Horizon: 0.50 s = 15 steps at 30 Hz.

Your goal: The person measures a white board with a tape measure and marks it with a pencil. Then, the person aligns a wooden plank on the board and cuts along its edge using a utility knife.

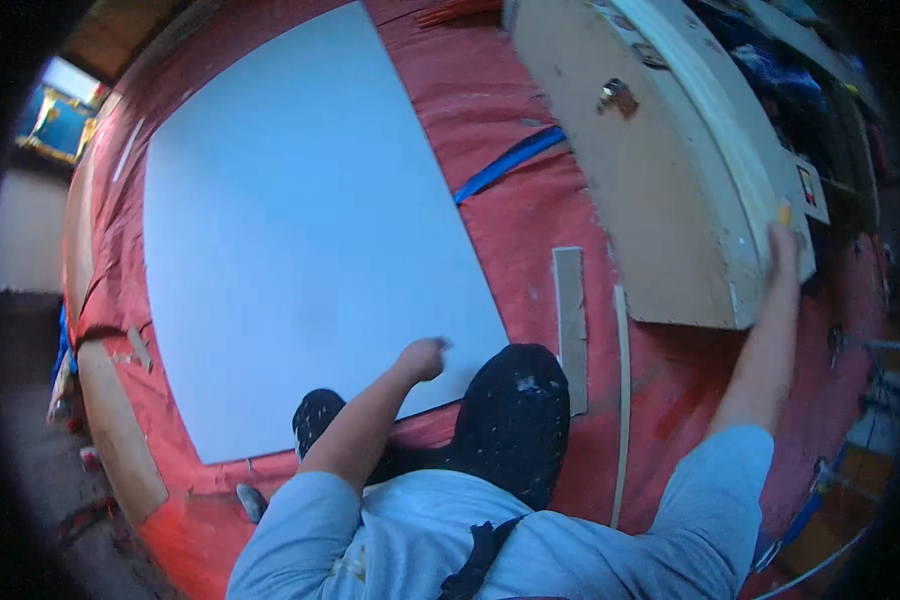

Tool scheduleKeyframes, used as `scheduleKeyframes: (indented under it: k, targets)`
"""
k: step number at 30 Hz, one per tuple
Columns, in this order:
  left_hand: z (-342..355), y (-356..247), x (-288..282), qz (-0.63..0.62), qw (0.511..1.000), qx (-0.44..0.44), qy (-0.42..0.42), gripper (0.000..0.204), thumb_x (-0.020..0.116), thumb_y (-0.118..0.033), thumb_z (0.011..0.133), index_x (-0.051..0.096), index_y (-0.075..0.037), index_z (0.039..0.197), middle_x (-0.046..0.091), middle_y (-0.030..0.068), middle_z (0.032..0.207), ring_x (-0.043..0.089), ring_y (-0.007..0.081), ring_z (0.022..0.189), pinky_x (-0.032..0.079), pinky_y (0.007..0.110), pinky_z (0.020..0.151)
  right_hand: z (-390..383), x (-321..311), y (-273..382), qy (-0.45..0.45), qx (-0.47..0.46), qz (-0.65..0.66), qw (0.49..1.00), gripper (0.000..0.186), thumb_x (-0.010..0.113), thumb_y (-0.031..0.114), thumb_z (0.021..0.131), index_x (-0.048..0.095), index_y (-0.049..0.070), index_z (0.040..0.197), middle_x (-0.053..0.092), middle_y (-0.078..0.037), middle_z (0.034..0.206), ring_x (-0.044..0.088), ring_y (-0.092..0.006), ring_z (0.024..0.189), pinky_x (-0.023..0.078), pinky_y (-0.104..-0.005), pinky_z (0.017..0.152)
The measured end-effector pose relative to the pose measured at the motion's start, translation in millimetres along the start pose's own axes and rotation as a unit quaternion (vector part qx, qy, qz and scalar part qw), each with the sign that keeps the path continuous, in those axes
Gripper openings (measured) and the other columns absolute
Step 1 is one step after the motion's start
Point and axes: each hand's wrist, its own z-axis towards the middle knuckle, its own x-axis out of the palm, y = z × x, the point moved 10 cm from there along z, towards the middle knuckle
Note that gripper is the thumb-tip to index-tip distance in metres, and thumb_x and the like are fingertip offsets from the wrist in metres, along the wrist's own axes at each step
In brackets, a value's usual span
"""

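A large white board [320, 220] lies flat in front of me, with my knees at its near edge. Over its near right part hovers my left hand [423, 360], its fingers curled in; a small dark bit shows at the fingertips, too blurred to name. My right arm reaches far out to the right. There my right hand [786, 245] is closed at the top of a worn wooden box-like piece [660, 190], and a small yellow-orange object [785, 213] sticks out past its fingers. Most of that object is hidden by the hand.
Red sheeting [470, 80] covers the floor, wrinkled in places. A blue strip [510, 163] runs between the board and the wooden piece. Right of my knee lie a grey-beige board offcut [570, 320] and a thin pale strip [622, 410]. Another wooden board [120, 430] lies at left.
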Motion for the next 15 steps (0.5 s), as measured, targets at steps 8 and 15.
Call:
scheduleKeyframes:
  k: [8,15]
  targets:
    - [-36.1,32.9,-102.7,-0.136,0.965,-0.054,-0.217,0.056,0.073,-0.028,0.088,0.057,-0.006,0.136,0.068,0.0227,0.114,0.070,0.0315,0.094,0.054,0.042,0.087,-4.2,-50.0,-177.9,0.083,0.166,0.232,0.955,0.063,0.080,0.033,0.086,0.059,-0.007,0.129,0.067,-0.016,0.121,0.064,-0.0266,0.106,0.050,-0.0403,0.095]
    - [-100.0,145.4,-90.9,-0.223,0.926,-0.221,-0.208,0.055,0.071,-0.031,0.088,0.059,-0.001,0.133,0.068,0.0219,0.121,0.070,0.0293,0.103,0.055,0.040,0.089,-25.1,-51.8,-197.1,0.175,0.207,0.211,0.939,0.059,0.080,0.028,0.085,0.057,-0.001,0.131,0.060,-0.015,0.129,0.061,-0.0284,0.111,0.051,-0.0432,0.095]
